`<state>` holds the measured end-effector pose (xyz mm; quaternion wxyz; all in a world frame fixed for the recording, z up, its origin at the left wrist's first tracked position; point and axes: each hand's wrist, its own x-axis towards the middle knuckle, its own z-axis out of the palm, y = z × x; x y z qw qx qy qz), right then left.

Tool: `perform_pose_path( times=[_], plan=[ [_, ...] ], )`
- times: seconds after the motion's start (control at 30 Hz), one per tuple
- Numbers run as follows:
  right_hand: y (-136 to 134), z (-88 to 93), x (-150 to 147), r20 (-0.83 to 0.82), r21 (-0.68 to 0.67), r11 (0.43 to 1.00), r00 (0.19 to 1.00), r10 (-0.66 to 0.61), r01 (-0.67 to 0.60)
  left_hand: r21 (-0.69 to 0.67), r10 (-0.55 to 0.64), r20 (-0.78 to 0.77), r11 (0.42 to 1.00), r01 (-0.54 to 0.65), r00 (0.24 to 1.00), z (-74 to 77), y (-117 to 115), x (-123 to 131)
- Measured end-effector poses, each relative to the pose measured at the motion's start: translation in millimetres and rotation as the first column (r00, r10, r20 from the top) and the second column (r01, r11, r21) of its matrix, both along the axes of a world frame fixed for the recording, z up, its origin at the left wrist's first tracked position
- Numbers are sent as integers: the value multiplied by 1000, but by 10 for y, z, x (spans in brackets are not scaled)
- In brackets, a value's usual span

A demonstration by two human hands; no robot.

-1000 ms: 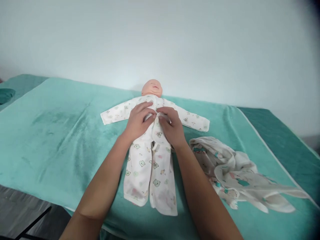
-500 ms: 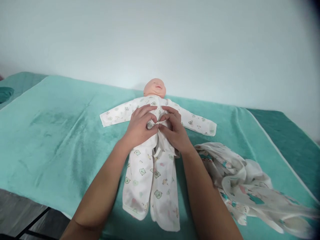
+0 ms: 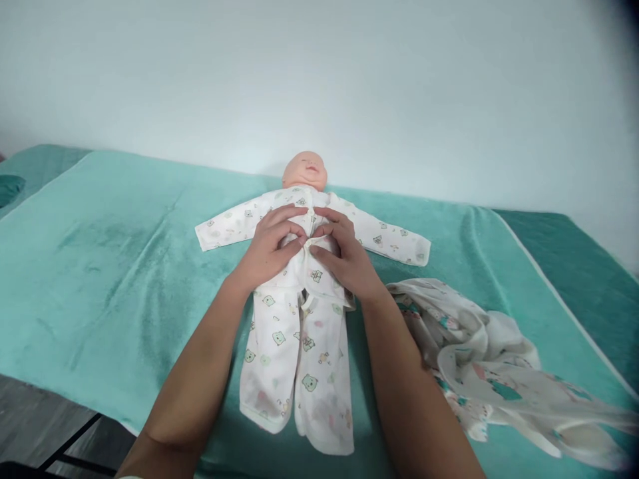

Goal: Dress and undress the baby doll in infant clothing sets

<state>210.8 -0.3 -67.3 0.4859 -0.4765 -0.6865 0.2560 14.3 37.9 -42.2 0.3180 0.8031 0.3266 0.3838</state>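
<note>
A baby doll (image 3: 304, 171) lies on its back, dressed in a white bear-print shirt (image 3: 232, 223) and matching pants (image 3: 324, 382). Its sleeves stretch out to both sides. My left hand (image 3: 272, 246) pinches one front edge of the shirt at mid-chest between thumb and fingers. Opposite it, my right hand (image 3: 344, 253) grips the other edge, its thumb beside a small button (image 3: 308, 243). Another button shows higher up, between my forefingers. Below my hands the shirt's front edges lie together over the waist of the pants. My fingers partly hide the fabric they hold.
A crumpled white printed cloth (image 3: 479, 352) lies right of the doll, close to my right forearm. The green sheet (image 3: 124, 266) covers the bed, which meets a pale wall (image 3: 319, 80) behind the doll's head. Dark floor shows at lower left.
Both hands have eased slightly on the shirt front. The lower front edges, parted before, now lie closer together and flatter, and the button by my right thumb has come into view.
</note>
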Motion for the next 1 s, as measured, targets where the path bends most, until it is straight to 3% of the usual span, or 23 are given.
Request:
perform_pose_path(
  times=[0.67, 1.0],
  plan=[
    [8, -4, -25, -67, -2, 1000, 997, -25, 25, -16, -20, -40, 1000, 19, 999, 13, -8, -16],
    [6, 17, 14, -165, -95, 995, 986, 13, -29, 3, -19, -75, 1000, 19, 997, 23, -8, -14]
  ],
)
